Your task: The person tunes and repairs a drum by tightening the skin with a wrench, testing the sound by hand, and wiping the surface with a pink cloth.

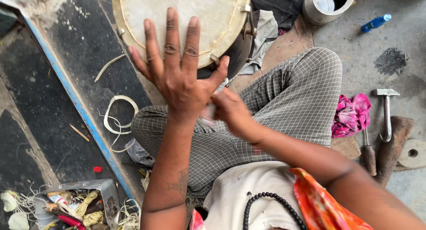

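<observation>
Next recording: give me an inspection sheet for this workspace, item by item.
Surface: grey concrete floor, dusty, with a dark powder patch.
Job's things: round skin-topped drum, tilted against the person's checked-trouser legs.
Clutter: metal hammer, pink crumpled cloth, blue bottle, white cylindrical pot, grey tray of cords and tools, pale strip loops.
Hands: left hand spread open over the drum's edge; right hand blurred, closed around something pale.
Cables: nothing seen.
Surroundings: blue-edged black mat.
</observation>
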